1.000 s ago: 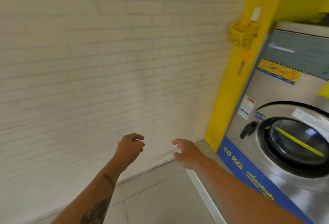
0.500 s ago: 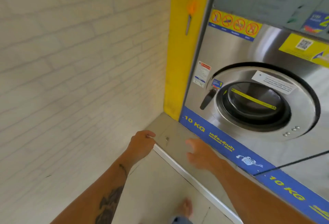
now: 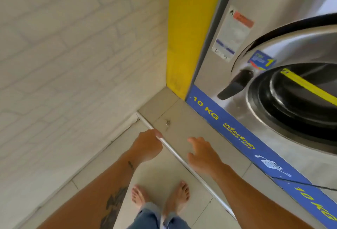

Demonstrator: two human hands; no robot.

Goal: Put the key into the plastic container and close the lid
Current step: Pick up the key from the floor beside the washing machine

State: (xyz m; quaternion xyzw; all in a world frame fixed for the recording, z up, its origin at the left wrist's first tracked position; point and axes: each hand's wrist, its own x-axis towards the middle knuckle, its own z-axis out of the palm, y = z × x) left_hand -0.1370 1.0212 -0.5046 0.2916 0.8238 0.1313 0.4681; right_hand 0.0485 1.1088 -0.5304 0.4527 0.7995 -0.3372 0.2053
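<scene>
View has dropped to the small metal key point(image 3: 167, 123) on the grey step beside the steel washer point(image 3: 273, 83); right hand point(image 3: 202, 154) now nearer, fingers spread, empty; left hand point(image 3: 147, 145) loosely curled, empty.

A small metal object point(image 3: 167, 123) on the raised step point(image 3: 182, 119) is too tiny to identify. The washing machine point(image 3: 273, 46) — door, stickers — runs off the right edge; sticker print is blurred.

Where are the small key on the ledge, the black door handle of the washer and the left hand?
key point(image 3: 167, 123): head view, middle of the small metal piece on the ledge
door handle point(image 3: 235, 85): head view, middle of the black lever
left hand point(image 3: 146, 145): head view, back of the hand
</scene>
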